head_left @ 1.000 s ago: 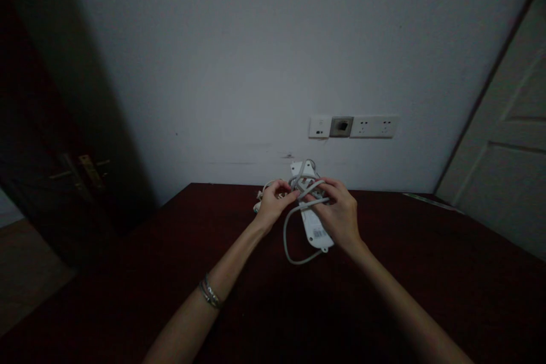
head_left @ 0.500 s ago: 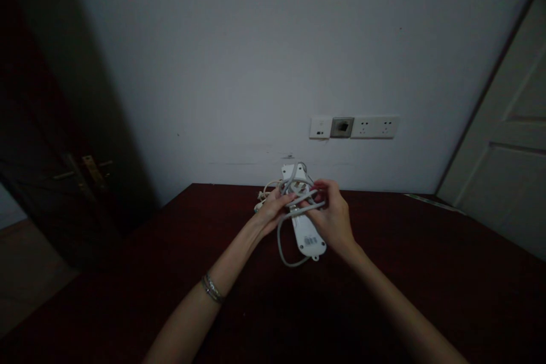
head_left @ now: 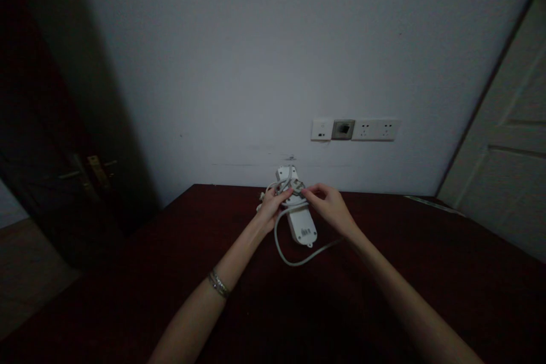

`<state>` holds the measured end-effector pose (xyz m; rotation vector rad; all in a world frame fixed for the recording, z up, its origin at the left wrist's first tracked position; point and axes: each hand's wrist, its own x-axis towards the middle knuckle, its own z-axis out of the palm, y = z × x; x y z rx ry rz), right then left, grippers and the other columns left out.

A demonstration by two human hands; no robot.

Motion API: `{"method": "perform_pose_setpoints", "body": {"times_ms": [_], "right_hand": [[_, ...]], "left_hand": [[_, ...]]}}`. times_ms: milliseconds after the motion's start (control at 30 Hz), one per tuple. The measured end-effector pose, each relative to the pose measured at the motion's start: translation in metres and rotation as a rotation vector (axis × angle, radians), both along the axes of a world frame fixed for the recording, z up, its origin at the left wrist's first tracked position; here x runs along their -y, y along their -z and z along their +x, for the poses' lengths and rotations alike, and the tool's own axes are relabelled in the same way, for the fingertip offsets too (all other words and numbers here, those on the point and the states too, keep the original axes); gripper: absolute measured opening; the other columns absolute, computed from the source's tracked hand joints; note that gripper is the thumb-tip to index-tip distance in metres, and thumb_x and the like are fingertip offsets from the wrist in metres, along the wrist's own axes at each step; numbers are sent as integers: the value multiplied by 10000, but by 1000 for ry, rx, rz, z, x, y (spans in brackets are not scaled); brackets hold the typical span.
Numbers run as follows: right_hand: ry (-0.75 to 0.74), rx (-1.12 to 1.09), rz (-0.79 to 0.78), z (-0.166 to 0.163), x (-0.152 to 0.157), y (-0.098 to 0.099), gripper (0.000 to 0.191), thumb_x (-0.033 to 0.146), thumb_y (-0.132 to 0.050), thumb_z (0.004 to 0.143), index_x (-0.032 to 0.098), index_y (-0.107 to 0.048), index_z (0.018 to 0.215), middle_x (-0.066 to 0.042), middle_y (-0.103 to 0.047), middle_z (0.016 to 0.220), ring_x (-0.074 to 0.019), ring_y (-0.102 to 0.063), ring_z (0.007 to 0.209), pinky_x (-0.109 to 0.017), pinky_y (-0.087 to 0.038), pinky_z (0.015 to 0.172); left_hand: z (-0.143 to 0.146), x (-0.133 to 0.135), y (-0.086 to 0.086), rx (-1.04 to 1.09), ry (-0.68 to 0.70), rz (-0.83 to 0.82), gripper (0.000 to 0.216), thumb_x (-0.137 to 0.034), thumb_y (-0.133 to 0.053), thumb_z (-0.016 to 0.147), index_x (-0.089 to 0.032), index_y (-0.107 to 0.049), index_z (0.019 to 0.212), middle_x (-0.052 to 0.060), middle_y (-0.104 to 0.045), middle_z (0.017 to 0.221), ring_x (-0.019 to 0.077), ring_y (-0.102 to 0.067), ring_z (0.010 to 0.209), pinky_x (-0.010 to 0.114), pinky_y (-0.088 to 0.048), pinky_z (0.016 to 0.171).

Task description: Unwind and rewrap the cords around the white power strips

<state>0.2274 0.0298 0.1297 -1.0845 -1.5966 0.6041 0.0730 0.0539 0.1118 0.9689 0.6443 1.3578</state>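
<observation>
A white power strip (head_left: 302,224) lies in front of me with its labelled underside up, over the dark red table. Its grey cord (head_left: 292,263) is wrapped around the middle, and a loose loop hangs toward me. My left hand (head_left: 271,206) grips the strip and the wound cord from the left, thumb on top. My right hand (head_left: 330,209) is closed in a pinch at the cord turns near the plug; the fingertips partly hide what they hold. Some pale cable or plug pieces (head_left: 260,200) show behind my left hand.
The dark red table (head_left: 170,250) ends against a pale wall (head_left: 239,68). Wall sockets (head_left: 375,129) sit above its back edge. A dark door with a brass handle (head_left: 97,170) stands at left, a white door (head_left: 503,142) at right.
My right hand has shifted from holding several cord loops to pinching near the plug. The loose loop has spread out to the right, under my right wrist. The strip has moved slightly left.
</observation>
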Motion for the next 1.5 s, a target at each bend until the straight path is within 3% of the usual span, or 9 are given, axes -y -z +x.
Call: {"method": "perform_pose_setpoints", "body": {"times_ms": [133,300,567,833,1000,1100,1267,1367,1500], "right_hand": [[-36,197,-80,-1,-9,-13,272,370,-643,635,128,-664,758,-23,-618,621,-142,-540,560,-252,-396,523],[-38,428,-114,2,-18,-36,197,352,-665,584,156,-656,575,24,-500,444,-103,-424,435,-238,-301,441],[-143,373,-167,4,-28,-55,195,333,-654,576,161,-603,502,36,-481,437,-89,-391,426,-234,-278,434],[-215,163,-36,6,-19,-76,141,273,-657,623,138,-621,604,-4,-597,554,-116,-501,518,-259,-374,520],[-45,-67,-102,22,-25,-115,101,243,-599,773,144,-577,774,-60,-676,694,-134,-595,608,-237,-412,535],[72,-215,-112,46,-34,-138,84,182,-540,837,151,-529,760,-68,-670,712,-113,-589,568,-259,-461,564],[314,-361,10,107,-38,-170,158,126,-413,899,162,-433,747,-123,-650,839,-92,-593,576,-342,-485,632],[478,-430,107,142,-31,-181,171,90,-444,871,158,-420,716,-147,-656,855,-99,-616,599,-370,-483,634],[535,-467,209,174,-25,-188,186,104,-494,842,142,-444,667,-196,-666,904,-133,-656,627,-376,-479,600]], "left_hand": [[-7,-5,1,-47,14,28,413,-281,-810,550,-139,-630,893,49,-666,796,130,-601,627,255,-466,625],[-17,-11,-9,-193,69,99,409,-309,-784,597,-153,-632,944,45,-655,788,115,-577,596,240,-440,578],[-23,-15,-30,-293,144,152,372,-312,-746,654,-162,-631,975,52,-626,750,98,-524,539,233,-394,517],[-20,-14,-17,-282,229,83,269,-333,-666,724,-159,-648,928,74,-638,801,128,-563,604,279,-444,591],[-25,-11,-8,-518,249,268,360,-196,-714,633,-134,-644,982,83,-644,958,160,-586,814,272,-454,731],[-31,-14,-7,-571,224,278,390,-211,-686,658,-127,-619,1032,88,-643,999,161,-590,838,276,-451,758],[-53,-29,-1,-749,104,314,359,-199,-666,644,-109,-622,989,80,-663,910,157,-589,761,261,-450,696],[-61,-37,4,-767,14,349,368,-203,-651,651,-105,-614,1004,84,-661,937,160,-592,782,260,-452,702],[-56,-43,5,-757,-108,376,391,-231,-643,664,-99,-601,1030,90,-658,935,168,-595,786,266,-455,689]]}}
